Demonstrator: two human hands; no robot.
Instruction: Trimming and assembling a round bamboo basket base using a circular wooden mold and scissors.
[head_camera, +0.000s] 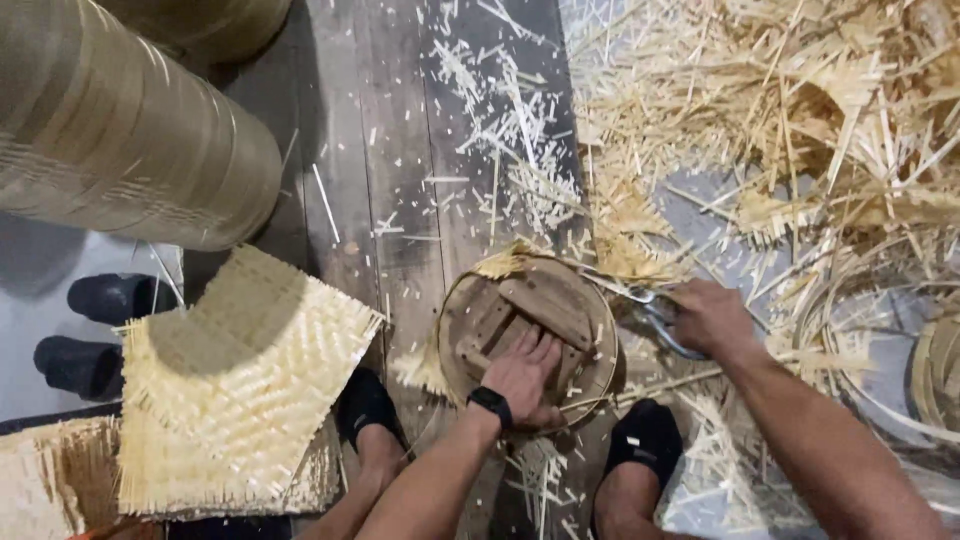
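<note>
— What did the left hand (527, 378) rest on?

— It lay flat, fingers spread, pressed on a round wooden form (530, 325) made of dark, rough slats nailed across a disc. A thin bamboo hoop (600, 375) ringed the form, and pale woven strips (420, 368) stuck out from under its edge. A black watch (490, 404) sat on that wrist.

— And the right hand (712, 318)?

— It was closed around metal scissors (640, 300), whose blades pointed at the form's upper right rim, just beside the frayed weave there.

— Where did the form sit?

— On the dark plank floor (400, 150), between the person's 2 feet in black socks (645, 440).

— What lay around it?

— To the left, a stack of square woven mats (240, 370), pale yellow with bristly, uncut edges. Above them lay a large smooth roll (120, 130) of tan sheet, cylindrical and slightly glossy. To the right, a deep heap of straw-coloured offcuts (800, 120), thin, splintery and tangled. Short chips were scattered across the planks. At the far left, 2 more dark socked feet (95, 330) showed on a grey floor.
</note>
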